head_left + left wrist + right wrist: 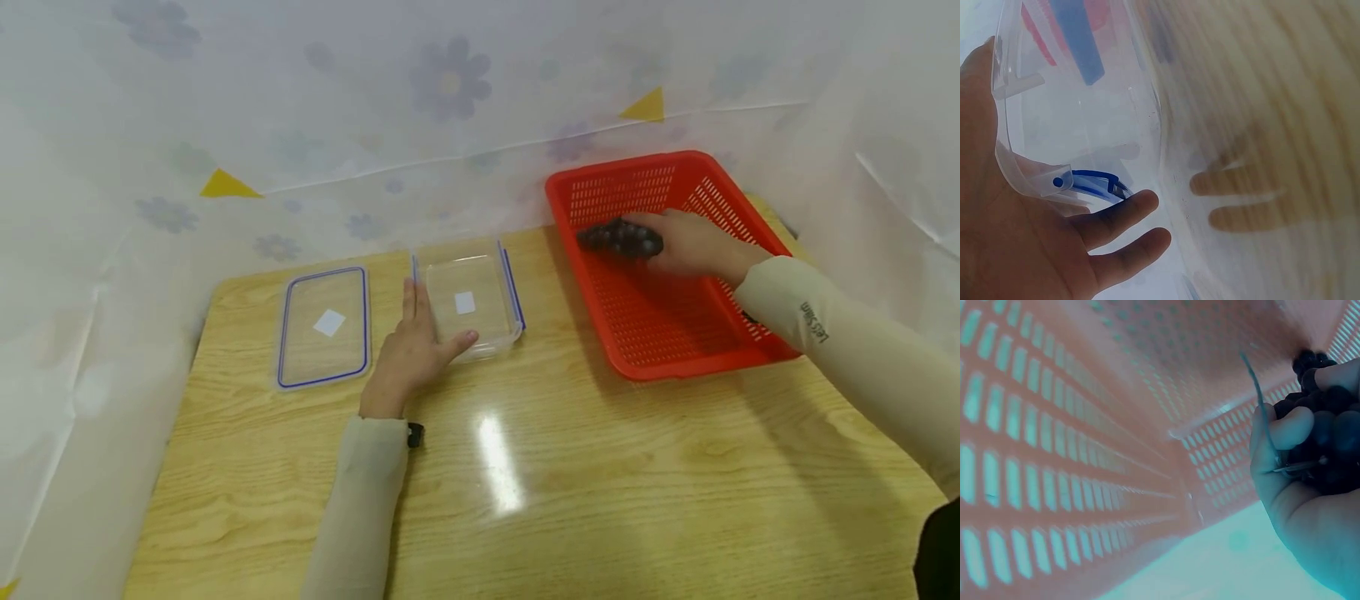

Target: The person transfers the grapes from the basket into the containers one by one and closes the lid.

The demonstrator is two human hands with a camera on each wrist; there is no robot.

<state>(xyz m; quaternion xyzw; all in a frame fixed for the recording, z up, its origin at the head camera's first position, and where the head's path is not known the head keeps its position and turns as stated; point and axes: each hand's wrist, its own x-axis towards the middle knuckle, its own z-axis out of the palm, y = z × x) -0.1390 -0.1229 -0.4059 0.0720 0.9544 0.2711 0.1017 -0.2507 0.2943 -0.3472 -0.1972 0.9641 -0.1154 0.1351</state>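
A bunch of dark grapes [618,239] is gripped by my right hand [686,242] inside the red basket [701,367]. The right wrist view shows fingers and thumb curled round the grapes, with a thin stem [1259,394] sticking out. My left hand [412,354] rests against a clear plastic container [487,321], its straight fingers along the left side and the thumb at the near edge. In the left wrist view, two fingertips [1144,201] reach along the container's wall beside a blue-edged clip flap [1094,181].
A clear lid with a blue seal [322,350] lies flat on the wooden table [600,483], left of the container. Behind the table hangs a pale flowered sheet [360,100] with yellow triangles. The basket's raised perforated walls surround the right hand.
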